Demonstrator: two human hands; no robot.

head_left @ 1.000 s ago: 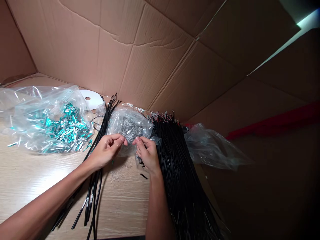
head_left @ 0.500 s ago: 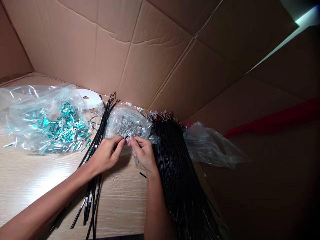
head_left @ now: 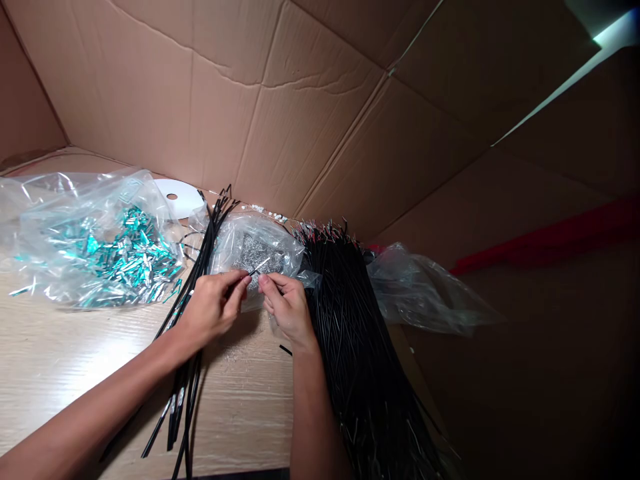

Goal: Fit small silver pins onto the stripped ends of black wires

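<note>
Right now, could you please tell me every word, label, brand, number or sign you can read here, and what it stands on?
No text is legible.
Clear plastic bag of teal and silver pieces: a faint mark near its top, too small and blurred to read.
White disc: no lettering shows.

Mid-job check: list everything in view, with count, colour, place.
Strip bag: one, clear, teal inside, left
Disc: one, white, behind it
Loose cables: several, black, left of centre
Silver-bits bag: one, clear, centre
Crumbs: several, white, behind it
Cable bundle: one, black, right of centre
Limp bag: one, clear, right of bundle
Cloth: one, red, far right
Cardboard: several panels, brown, behind
Table: one, pale, beneath
Offcut: one, black, near right wrist
Held wire: one, dark, left fingertips
Left hand: one, centre
Right hand: one, centre
</note>
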